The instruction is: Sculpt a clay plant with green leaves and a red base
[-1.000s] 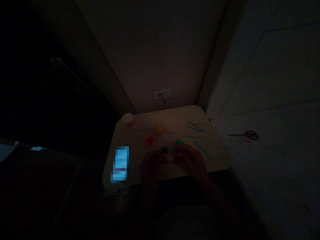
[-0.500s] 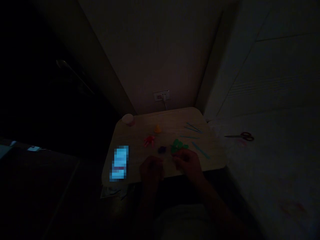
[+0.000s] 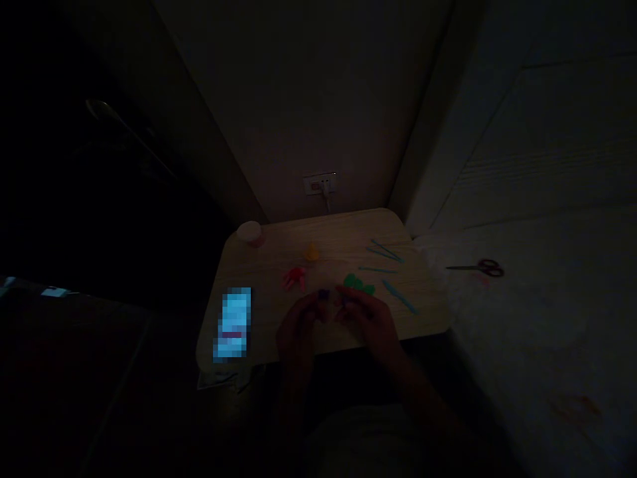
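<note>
Both left hand [image 3: 297, 332] and right hand [image 3: 373, 323] are facing each other, apart, over the desk [image 3: 343, 229], a dark purple lump [image 3: 324, 293] showing beside the left; whether either is gripping, I cannot tell. Handling the lump is seemingly underway, calling for light, steady fingers.

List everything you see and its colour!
table: 1, pale wood, centre
wall socket: 1, whitish, wall
pixelated screen: 1, blue, table left
tub: 1, pinkish, table corner
peaked piece: 1, orange, table middle
fingered piece: 1, red, table middle
lobed piece: 1, green, table middle
lump: 1, dark, by left hand
thin sticks: 3, turquoise, table right
wide stick: 1, turquoise, table right
scissors: 1, reddish handles, far right
handle: 1, metallic, far left
left hand: 1, dim, table front
right hand: 1, dim, table front
</note>
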